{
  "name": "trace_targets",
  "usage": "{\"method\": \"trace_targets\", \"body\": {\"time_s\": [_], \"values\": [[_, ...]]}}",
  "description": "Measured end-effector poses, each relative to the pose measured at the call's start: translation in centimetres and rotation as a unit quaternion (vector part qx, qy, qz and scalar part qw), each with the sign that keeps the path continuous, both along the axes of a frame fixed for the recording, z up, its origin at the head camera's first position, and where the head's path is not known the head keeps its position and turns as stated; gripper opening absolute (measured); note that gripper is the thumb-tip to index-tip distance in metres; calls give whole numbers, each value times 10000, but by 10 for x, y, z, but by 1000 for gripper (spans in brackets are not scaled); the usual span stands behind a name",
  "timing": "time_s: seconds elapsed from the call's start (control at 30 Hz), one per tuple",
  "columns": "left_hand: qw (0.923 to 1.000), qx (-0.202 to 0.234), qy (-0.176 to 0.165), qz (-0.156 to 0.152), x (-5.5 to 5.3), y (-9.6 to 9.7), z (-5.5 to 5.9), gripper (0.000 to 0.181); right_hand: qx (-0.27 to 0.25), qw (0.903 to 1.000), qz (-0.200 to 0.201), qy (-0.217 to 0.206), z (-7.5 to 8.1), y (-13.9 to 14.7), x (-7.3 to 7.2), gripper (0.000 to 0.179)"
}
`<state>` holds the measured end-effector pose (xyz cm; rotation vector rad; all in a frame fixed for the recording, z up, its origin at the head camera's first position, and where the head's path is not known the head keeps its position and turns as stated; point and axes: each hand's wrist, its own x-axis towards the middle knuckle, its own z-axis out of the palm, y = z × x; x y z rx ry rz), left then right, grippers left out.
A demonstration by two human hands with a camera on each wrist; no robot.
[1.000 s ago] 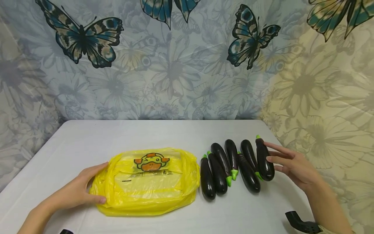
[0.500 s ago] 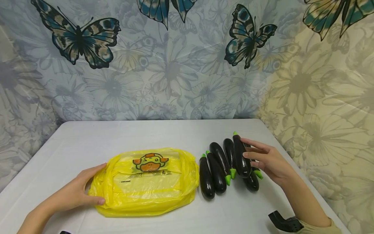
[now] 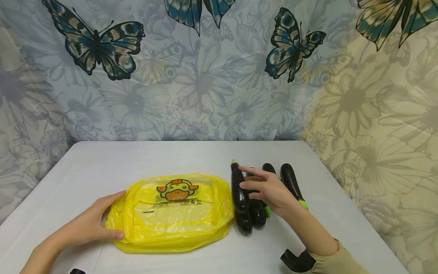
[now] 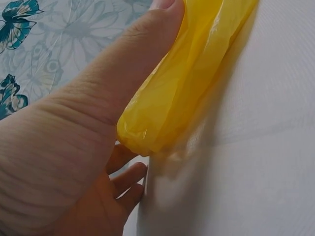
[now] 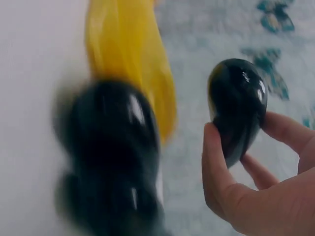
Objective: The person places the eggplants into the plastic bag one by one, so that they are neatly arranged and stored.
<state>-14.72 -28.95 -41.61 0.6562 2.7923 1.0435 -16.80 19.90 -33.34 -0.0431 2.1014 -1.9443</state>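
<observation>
Item count, head view
Eggplants (image 3: pixel 292 180): six visible, one in the right hand (image 3: pixel 270 190) and five on the table; the hand covers part of the group, so a full total cannot be confirmed. Yellow plastic bag (image 3: pixel 178 232): one, bearing one duck-face print (image 3: pixel 178 192). Hands: two — the right hand and one left hand (image 3: pixel 89 220). White table (image 3: pixel 154 158): one. Butterflies (image 3: pixel 98 47) printed on the floral backdrop (image 3: pixel 205 114): four. Black parts (image 3: pixel 297 261) near the wrists: two — one barely in view. Beige sleeve (image 3: pixel 337 260): one.

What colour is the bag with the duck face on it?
The bag is yellow, best seen in the head view.
</observation>
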Motion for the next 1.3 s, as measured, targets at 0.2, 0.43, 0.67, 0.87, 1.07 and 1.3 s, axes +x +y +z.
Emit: {"method": "trace_targets", "body": {"time_s": [0.2,0.43,0.67,0.87,1.07,1.3], "values": [[9999,-56,-111,107,0,1,2,110,-718,9960,403,-358,-11,-55,1,57],[9999,-65,-36,135,2,0,3,110,-1109,9894,615,-706,-26,-106,-3,55],[9996,47,-127,254,2,-4,7,108,-881,9910,576,-822,-37,-156,-3,53],[9986,447,-240,153,1,-4,7,105,-418,9938,642,-808,-44,-198,-1,50],[9965,716,-424,47,0,-1,9,103,-253,9969,504,-544,-51,-224,-1,48],[9872,1397,-712,-274,-1,-2,8,97,74,9977,640,-234,-57,-243,-3,44]]}}
